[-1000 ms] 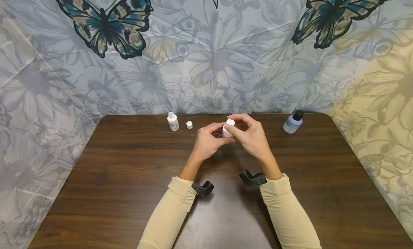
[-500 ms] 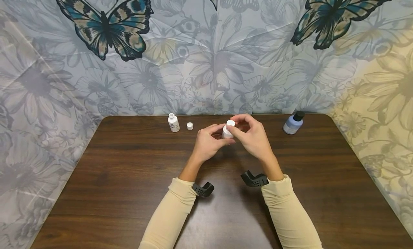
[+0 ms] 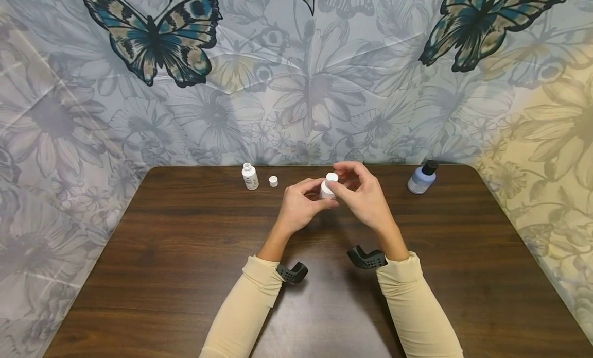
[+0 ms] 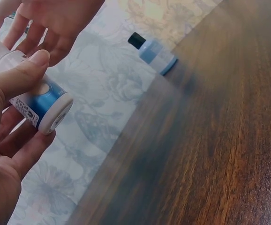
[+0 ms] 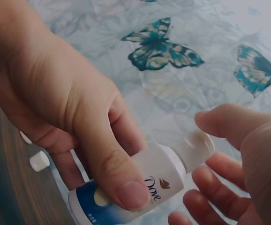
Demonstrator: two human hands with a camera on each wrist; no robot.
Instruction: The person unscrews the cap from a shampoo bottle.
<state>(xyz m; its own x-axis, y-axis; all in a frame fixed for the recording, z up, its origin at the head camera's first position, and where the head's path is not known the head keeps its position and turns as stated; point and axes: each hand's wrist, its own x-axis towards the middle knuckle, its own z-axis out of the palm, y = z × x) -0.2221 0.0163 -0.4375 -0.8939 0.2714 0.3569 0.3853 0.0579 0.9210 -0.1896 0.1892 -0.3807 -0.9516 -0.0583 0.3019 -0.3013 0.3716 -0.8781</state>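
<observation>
A small white Dove bottle (image 3: 326, 192) with a blue lower band is held in my left hand (image 3: 298, 204), over the far middle of the table. In the right wrist view the left thumb lies across the bottle's label (image 5: 160, 183). Its white cap (image 3: 331, 177) sits on the neck. My right hand (image 3: 363, 195) is at the cap, with the thumb close to one side and the other fingers spread loosely around it. Whether the right thumb touches the cap is hard to tell. In the left wrist view the bottle's base (image 4: 59, 115) faces the camera.
A second small white bottle (image 3: 250, 177), uncapped, stands at the back of the brown table (image 3: 185, 255), with a loose white cap (image 3: 273, 181) to its right. At the back right stands a blue bottle (image 3: 421, 179) with a black cap. A patterned cloth (image 3: 306, 90) hangs behind.
The right hand's fingers have loosened from around the cap and shifted slightly right. The left hand keeps its hold on the bottle, nearly still.
</observation>
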